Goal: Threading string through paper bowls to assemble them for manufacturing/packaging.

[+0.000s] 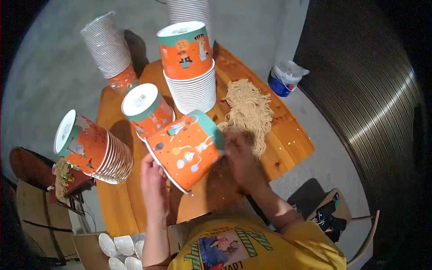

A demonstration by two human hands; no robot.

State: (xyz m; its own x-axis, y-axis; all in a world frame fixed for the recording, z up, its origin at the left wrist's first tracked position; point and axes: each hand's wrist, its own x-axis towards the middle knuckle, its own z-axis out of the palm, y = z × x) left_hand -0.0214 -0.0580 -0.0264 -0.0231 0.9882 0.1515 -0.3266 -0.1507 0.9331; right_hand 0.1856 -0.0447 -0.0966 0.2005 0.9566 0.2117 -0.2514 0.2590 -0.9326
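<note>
Tilted on its side in front of me is an orange paper bucket with a green band and cartoon figures. My left hand grips it at the white rim. At its green base end, my right hand is closed against it, slightly blurred, with the fingertips partly hidden. Just beyond it, another paper bucket stands upside down. A tall stack of nested buckets rises behind. To the left leans a shorter stack. A heap of tan yarn-like strands lies beyond my right hand.
Everything stands on a wooden table. A wrapped bucket stack is at the far left, and a blue-and-white pail sits on the floor at right. White round containers are at lower left. A chair holds dark items.
</note>
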